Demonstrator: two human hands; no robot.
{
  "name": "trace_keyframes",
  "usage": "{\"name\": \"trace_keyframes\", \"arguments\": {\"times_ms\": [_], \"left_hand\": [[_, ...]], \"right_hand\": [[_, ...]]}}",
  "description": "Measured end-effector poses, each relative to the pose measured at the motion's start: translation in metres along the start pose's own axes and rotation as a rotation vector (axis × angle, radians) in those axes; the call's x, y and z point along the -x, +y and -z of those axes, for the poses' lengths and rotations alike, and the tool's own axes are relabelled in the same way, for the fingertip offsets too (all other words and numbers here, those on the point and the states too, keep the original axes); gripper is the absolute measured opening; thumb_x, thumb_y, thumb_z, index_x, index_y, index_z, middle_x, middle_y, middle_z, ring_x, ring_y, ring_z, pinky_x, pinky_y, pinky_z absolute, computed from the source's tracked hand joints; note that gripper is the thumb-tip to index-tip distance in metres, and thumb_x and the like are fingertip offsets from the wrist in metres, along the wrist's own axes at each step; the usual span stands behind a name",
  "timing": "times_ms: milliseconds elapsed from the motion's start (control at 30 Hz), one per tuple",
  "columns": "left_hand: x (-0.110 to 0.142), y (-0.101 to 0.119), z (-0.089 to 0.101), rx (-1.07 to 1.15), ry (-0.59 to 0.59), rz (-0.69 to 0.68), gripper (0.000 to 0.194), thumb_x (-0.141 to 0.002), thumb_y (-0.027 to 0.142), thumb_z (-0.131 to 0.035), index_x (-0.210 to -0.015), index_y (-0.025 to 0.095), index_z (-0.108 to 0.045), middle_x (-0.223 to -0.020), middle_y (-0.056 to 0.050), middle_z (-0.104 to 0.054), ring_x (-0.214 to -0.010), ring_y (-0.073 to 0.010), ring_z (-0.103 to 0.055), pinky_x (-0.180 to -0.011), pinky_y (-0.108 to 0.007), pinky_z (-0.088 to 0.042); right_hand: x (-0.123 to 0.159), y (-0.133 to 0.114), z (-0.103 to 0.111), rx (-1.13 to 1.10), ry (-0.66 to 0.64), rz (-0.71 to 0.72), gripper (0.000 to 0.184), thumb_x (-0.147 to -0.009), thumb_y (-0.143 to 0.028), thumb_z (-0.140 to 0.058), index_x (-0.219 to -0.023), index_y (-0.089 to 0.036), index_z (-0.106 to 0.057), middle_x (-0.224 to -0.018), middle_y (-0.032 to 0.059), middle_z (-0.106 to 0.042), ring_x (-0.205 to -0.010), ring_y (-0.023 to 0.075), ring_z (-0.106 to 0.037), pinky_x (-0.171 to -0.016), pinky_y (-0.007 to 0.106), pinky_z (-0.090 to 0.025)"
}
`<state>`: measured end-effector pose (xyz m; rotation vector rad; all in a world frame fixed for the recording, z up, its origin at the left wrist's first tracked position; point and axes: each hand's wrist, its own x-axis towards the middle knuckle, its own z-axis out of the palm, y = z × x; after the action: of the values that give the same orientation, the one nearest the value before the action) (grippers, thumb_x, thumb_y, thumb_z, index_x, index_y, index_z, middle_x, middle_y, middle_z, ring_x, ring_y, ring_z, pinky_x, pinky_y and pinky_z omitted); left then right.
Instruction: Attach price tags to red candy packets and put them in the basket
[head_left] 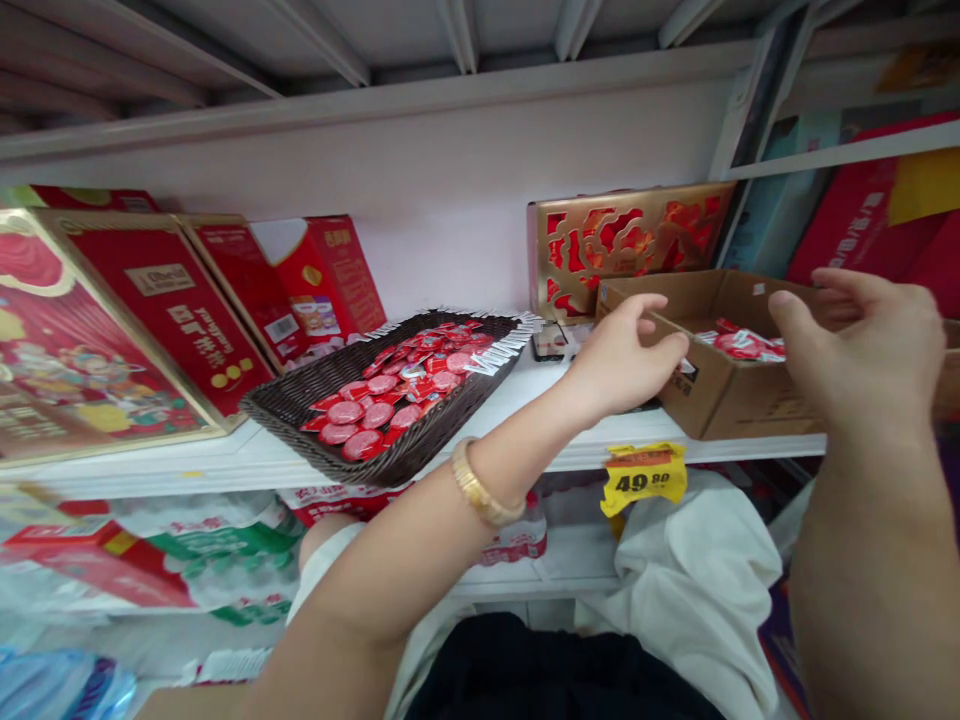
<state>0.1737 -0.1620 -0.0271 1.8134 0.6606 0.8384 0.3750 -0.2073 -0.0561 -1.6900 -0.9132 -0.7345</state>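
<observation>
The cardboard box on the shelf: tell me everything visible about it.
An open brown corrugated cardboard box sits angled on a white shelf, with a small printed label on its front. Red-and-white wrapped packets lie inside. The left hand reaches its near corner, and the right hand hangs over its far end, partly hiding it.

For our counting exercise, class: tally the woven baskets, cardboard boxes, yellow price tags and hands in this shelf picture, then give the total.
Woven basket: 1
Cardboard box: 1
Yellow price tag: 1
Left hand and right hand: 2
Total: 5
</observation>
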Motion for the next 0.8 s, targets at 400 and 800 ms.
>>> {"name": "trace_keyframes", "arguments": {"times_ms": [400,800], "left_hand": [[0.049,-0.004,0.193,-0.961,0.156,0.116,0.035,-0.079,0.026,-0.057,-0.108,0.011,-0.070,-0.099,-0.008,-0.075,-0.079,-0.0148,-0.066,-0.070,-0.023,-0.048],[0.029,-0.058,0.207,-1.185,-0.100,0.328,0.019,-0.065,0.034,-0.072,-0.072,0.016,-0.071,-0.060,0.000,-0.062,-0.061,-0.0150,-0.052,-0.058,-0.024,-0.034]], "right_hand": [[0.094,-0.135,-0.045,-0.551,-0.485,0.427,0.012,-0.082,-0.025,-0.066,-0.088,-0.020,-0.075,-0.079,0.0048,-0.071,-0.075,0.0207,-0.065,-0.072,0.034,-0.049],[0.119,-0.158,-0.079,-0.354,-0.591,0.566,0.013,-0.080,-0.023,-0.073,-0.093,-0.023,-0.077,-0.086,0.0074,-0.071,-0.084,0.0254,-0.062,-0.076,0.037,-0.043]]}}
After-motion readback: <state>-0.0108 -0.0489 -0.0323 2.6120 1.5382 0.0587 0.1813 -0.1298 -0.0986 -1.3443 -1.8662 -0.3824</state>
